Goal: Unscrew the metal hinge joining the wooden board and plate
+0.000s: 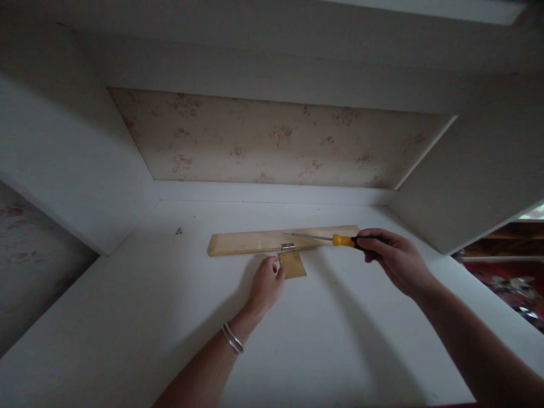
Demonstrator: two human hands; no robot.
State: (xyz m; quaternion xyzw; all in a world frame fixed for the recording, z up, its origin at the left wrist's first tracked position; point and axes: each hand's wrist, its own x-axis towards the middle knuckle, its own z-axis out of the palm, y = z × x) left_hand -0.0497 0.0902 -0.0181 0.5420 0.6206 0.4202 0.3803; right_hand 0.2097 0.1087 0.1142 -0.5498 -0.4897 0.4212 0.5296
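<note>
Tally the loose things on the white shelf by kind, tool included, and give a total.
Wooden pieces: 2, the long strip and the small block by the left hand
Metal hinge: 1
Screwdriver, in the right hand: 1
Small green bit: 1
Total: 5

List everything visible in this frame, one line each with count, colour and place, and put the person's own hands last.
Wooden strip: 1, light tan, lying flat on the white surface, centre.
Small wooden piece: 1, tan, against the strip's near edge.
Hinge: 1, silver metal, where the two wooden pieces meet.
Screwdriver: 1, yellow and black handle, metal shaft lying over the strip.
Small object: 1, greenish, on the surface left of the strip; too small to identify.
White surface: 1, white, with white side panels.
Back panel: 1, cream with pink flowers, at the rear.
Bangles: 2, silver, on the left wrist.
Left hand: 1, fingers at the small wooden piece.
Right hand: 1, gripping the screwdriver handle.
</note>
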